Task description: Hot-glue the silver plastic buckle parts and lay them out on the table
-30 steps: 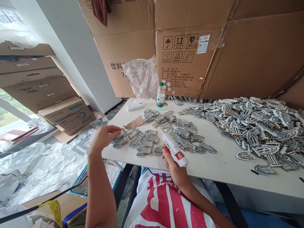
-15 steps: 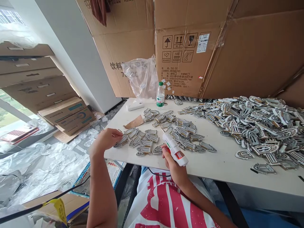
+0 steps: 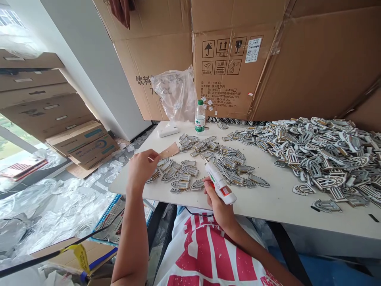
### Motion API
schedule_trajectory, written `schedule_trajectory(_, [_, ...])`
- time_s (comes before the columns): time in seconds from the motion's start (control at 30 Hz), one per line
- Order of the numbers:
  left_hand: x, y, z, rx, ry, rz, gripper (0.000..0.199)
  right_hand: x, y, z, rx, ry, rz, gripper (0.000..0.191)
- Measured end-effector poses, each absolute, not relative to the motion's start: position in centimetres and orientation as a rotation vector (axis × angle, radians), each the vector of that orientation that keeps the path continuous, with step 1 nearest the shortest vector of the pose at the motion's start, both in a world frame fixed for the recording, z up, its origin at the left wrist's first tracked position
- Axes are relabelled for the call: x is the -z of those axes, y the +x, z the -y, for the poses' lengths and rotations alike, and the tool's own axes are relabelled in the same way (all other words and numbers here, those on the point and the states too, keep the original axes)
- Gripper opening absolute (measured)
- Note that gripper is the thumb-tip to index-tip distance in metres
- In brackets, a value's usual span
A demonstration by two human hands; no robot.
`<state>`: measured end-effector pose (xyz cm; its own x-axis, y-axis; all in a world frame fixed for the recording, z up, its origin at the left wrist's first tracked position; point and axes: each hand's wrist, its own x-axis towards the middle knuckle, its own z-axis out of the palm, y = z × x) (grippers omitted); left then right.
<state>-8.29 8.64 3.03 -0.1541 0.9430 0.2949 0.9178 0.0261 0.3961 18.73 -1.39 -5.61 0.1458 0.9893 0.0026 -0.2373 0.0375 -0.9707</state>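
My right hand [image 3: 219, 204] is wrapped round a white hot glue gun [image 3: 216, 179] with a red part near its grip. The gun's nozzle points up and away over the table, among small grey arched pieces [image 3: 190, 171] that lie in loose clusters. My left hand [image 3: 143, 169] hovers over the left end of these pieces, thumb and fingers pressed together. Its fingertips are close to the near end of a brown cardboard scrap [image 3: 169, 151]; whatever they may pinch is too small to make out.
A big heap of similar pieces [image 3: 327, 155] covers the right side of the white table [image 3: 262, 206]. Toward the back stand a green-capped bottle [image 3: 200, 117] and a clear plastic bag [image 3: 177, 95], near a white device [image 3: 168, 131]. Large cardboard boxes [image 3: 232, 91] wall off the rear.
My left hand has risen from the pieces at the left and moved forward and right, toward the cardboard scrap. My right hand keeps the glue gun in nearly the same place.
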Motion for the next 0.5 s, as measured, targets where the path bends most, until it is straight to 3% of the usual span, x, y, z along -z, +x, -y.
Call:
schedule_trajectory(0.17, [-2.5, -4.6, -13.9, -0.524, 2.284, -1.872, 0.029, 5.7, 18.9, 1.3, -1.206, -1.044, 0.923, 0.05])
schedule_trajectory(0.3, [-2.1, -1.5, -19.3, -0.474, 2.329, -1.814, 0.02, 5.2, 19.0, 1.2, -1.142, -1.081, 0.954, 0.052])
schedule_trajectory(0.5, [-0.7, 1.3, -24.7, -0.452, 2.285, -1.874, 0.037, 4.8, 19.0, 1.2, -1.176, -1.071, 0.911, 0.051])
